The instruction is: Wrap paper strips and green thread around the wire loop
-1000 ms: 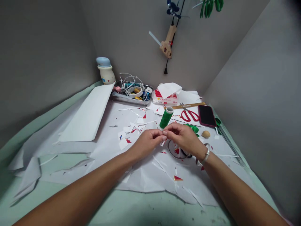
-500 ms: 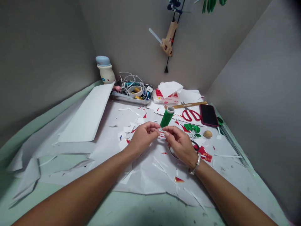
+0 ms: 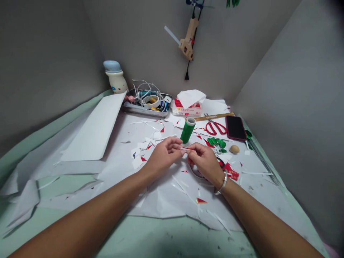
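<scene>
My left hand [image 3: 164, 154] and my right hand [image 3: 206, 162] meet over the middle of the paper-covered table. Between their fingertips runs a thin red-and-white strip [image 3: 187, 148], pinched from both sides. Its exact kind is too small to make out. Just behind the fingertips stands a spool of green thread [image 3: 187, 133], upright. Under my right hand lies a ring-like roll [image 3: 197, 172], mostly covered by the hand. Green leaf-shaped pieces [image 3: 216, 142] and a small tan ball [image 3: 234, 149] lie to the right of the spool.
Red-handled scissors [image 3: 215, 128], a phone [image 3: 235, 127] and a golden ruler [image 3: 215, 116] lie at the back right. A metal tray [image 3: 146, 110] of supplies, a tissue pack [image 3: 186, 108] and a bottle [image 3: 116, 80] stand behind. A folded white sheet [image 3: 94, 130] rests left; paper scraps are scattered about.
The strip between my fingertips now shows more clearly and lies nearly level. My hands stay close together. The whole view has shifted slightly.
</scene>
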A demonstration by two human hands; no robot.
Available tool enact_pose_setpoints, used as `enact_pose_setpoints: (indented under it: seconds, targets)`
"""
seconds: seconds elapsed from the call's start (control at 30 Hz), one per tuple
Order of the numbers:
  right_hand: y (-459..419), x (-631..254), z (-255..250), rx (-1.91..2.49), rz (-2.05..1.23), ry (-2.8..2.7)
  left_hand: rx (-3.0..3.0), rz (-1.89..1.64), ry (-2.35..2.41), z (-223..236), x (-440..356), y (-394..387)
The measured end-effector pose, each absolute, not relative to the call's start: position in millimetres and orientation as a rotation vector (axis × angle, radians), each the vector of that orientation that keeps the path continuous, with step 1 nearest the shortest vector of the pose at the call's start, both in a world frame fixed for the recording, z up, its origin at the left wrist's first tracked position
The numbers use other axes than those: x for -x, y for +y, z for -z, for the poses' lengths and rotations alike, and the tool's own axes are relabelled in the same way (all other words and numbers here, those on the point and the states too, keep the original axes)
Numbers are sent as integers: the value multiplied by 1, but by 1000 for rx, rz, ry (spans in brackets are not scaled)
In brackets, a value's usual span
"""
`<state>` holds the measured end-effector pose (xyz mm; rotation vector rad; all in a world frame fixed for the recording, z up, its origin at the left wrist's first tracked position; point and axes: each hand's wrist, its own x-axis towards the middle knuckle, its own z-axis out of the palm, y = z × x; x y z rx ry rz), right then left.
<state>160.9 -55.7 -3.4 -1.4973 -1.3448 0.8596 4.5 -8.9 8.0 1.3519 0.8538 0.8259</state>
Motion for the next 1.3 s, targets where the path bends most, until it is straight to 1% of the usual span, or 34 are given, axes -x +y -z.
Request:
enact_pose_setpoints:
  seconds: [0.17, 0.33, 0.4, 0.47, 0.63, 0.7, 0.87, 1.03, 1.13, 1.3]
  targets:
    - [-58, -157, 6, 1487, -897, -1418, -1444, -825, 919, 0, -4, -7]
    - [-57, -162, 6, 1491, -655, -1694, -1464, -750, 911, 5, -2, -5]
    - [-56, -165, 7, 1482, -614, -1742, -1456, -730, 899, 4, -2, -3]
    - [-55, -167, 6, 1492, -662, -1728, -1424, -734, 893, 1, -2, -3]
    - [-54, -165, 1, 1538, -1012, -1400, -1314, -814, 900, -7, -3, -5]
    - [-55, -163, -2, 1516, -1095, -1309, -1294, -819, 896, -7, -4, -6]
    - [-56, -160, -3, 1445, -1170, -1234, -1318, -865, 959, -8, -4, -9]
    - [-57, -156, -5, 1383, -1276, -1169, -1400, -825, 939, -7, -3, -8]
    - [-58, -154, -4, 1374, -1257, -1168, -1391, -877, 955, -4, -1, -5]
    - [-56, -158, 4, 1462, -1162, -1273, -1396, -844, 972, 0, 0, -2]
